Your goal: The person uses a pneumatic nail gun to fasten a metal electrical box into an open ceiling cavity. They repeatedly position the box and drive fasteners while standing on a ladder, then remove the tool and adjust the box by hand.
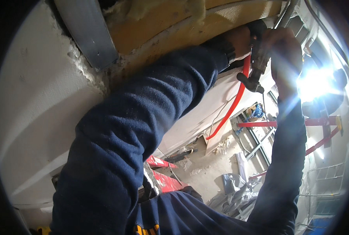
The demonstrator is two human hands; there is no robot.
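Both my hands are raised together at the upper right, beside an overhead opening. My left hand point(240, 40) is closed in shadow at the top of a red cable point(238, 97), its fingertips hidden. The cable hangs from there, curving down to the left. Opposite, my right hand point(286, 51) is closed around the upper part of a dark hand tool point(256, 72), partly washed out by glare. The tool's lower end is curved and sticks out below my hands; its exact kind is unclear. Ribbed metal conduit point(286, 15) runs up just above my hands.
A bright work light point(317, 84) glares at the right. Red ladder parts point(168, 182) stand below me, and red rails point(319, 122) cross at the right. Grey sheeting point(237, 197) and debris lie on the floor. A metal stud point(88, 33) and broken wallboard edge the opening.
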